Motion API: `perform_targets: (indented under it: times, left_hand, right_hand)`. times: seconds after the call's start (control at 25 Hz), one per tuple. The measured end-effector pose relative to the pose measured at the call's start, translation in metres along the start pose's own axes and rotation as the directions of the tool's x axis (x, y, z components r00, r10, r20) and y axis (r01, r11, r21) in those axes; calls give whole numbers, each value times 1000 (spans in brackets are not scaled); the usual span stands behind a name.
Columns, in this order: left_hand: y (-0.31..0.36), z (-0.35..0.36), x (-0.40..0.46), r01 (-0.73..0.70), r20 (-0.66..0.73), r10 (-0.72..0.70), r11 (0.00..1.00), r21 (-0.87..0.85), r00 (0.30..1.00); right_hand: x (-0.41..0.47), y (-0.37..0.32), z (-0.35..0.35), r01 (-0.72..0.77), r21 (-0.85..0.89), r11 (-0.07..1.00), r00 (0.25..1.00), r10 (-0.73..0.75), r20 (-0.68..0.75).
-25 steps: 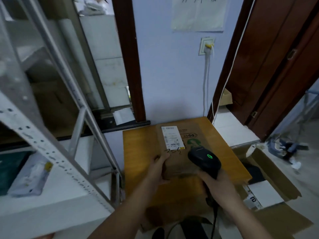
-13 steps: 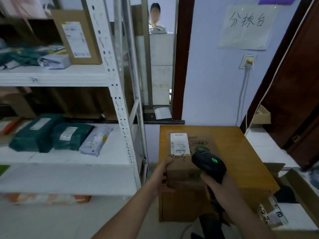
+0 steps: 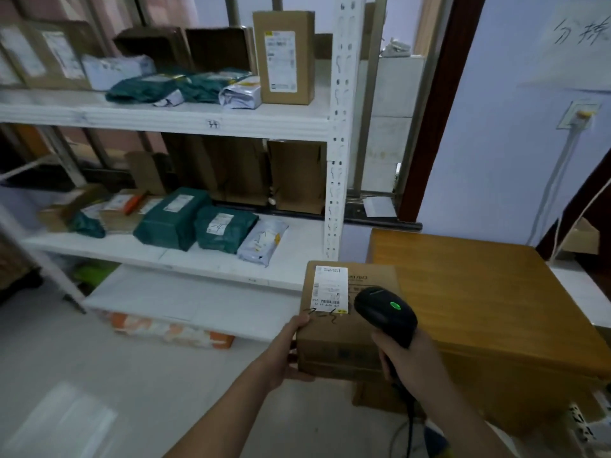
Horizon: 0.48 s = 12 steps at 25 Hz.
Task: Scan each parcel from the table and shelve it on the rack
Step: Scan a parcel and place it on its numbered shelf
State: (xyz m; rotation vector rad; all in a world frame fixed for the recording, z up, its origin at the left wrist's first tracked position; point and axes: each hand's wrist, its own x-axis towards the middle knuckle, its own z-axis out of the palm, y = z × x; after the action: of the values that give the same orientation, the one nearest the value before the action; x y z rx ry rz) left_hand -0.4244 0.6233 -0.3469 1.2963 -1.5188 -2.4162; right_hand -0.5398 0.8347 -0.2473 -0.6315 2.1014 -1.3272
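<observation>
1. Cardboard parcel [image 3: 344, 328]: a brown box, held in the air just off the left edge of the wooden table [image 3: 489, 309], label side up. Judged carried clear of the tabletop, on its way to the rack.
2. Left hand [image 3: 287, 350]: fingers wrapped under the parcel's near left corner, thumb on top beside a handwritten mark. The hold keeps the box level and its face readable.
3. Shipping label [image 3: 330, 289]: white, on the parcel's top near the far left corner, barcode towards the holder. Placed so the scanner can see it.
4. Barcode scanner [image 3: 385, 315]: black, corded, green lamp lit, head over the parcel's right side and aimed towards the label.
5. Right hand [image 3: 408, 365]: clenched round the scanner's handle, close beside the box. Hands apart, one on each item.
6. Rack [image 3: 340, 153]: white steel shelving left of the table. Middle shelf holds green [image 3: 172, 223] and grey mailers [image 3: 263, 241] towards its front edge, with bare board at its right end nearest the parcel; judged a likely slot.
7. Upper shelf: an upright box [image 3: 284, 57] at the right end, label facing out, presumably for reading.
</observation>
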Motion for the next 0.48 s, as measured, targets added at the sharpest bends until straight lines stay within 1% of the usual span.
perform_targets:
  times: [0.16, 0.28, 0.48]
  left_hand:
    - [9, -55, -13, -71, -109, 64, 995, -66, 992]
    - [23, -82, -7, -124, -183, 102, 986, -115, 978]
    - [58, -116, 28, -175, -243, 129, 969, -177, 961]
  right_hand:
    - [13, -24, 40, 47, -30, 998, 997, -45, 56]
    - [33, -37, 57, 49, 1, 999, 996, -49, 76]
    - [85, -53, 73, 31, -4, 1000, 992, -30, 123]
